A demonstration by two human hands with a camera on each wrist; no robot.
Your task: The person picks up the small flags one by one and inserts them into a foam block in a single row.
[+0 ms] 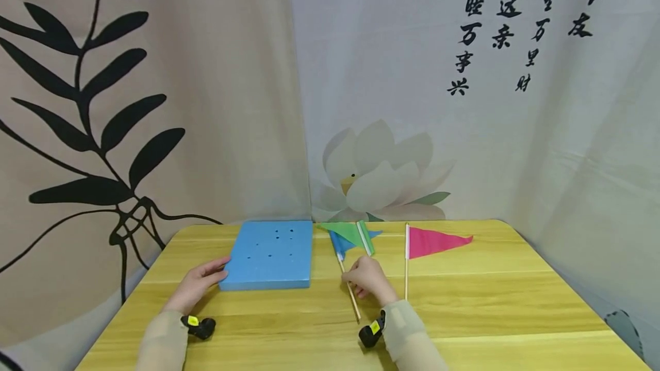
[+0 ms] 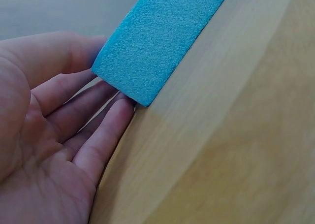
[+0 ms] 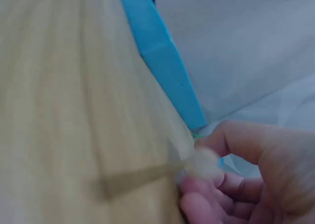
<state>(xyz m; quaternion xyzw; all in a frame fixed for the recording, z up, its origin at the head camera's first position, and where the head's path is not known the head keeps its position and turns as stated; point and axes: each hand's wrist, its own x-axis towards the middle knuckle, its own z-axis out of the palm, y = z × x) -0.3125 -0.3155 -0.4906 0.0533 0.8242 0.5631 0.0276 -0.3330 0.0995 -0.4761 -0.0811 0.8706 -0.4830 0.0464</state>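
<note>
A blue foam board (image 1: 268,271) with several small holes in its top lies flat on the table. My left hand (image 1: 198,284) rests at its left side; in the left wrist view the fingers touch the corner of the foam (image 2: 152,47). Right of the board, my right hand (image 1: 369,277) pinches the wooden stick of a blue pennant flag (image 1: 340,245). That stick slants, its bare end toward me; in the right wrist view the stick (image 3: 142,177) is blurred, held between thumb and fingers.
A green pennant flag (image 1: 342,230) lies behind my right hand, overlapping the blue one. To the right lies a pink pennant flag (image 1: 435,243), its stick pointing toward me. The wooden table (image 1: 490,302) ends at a printed curtain (image 1: 247,102).
</note>
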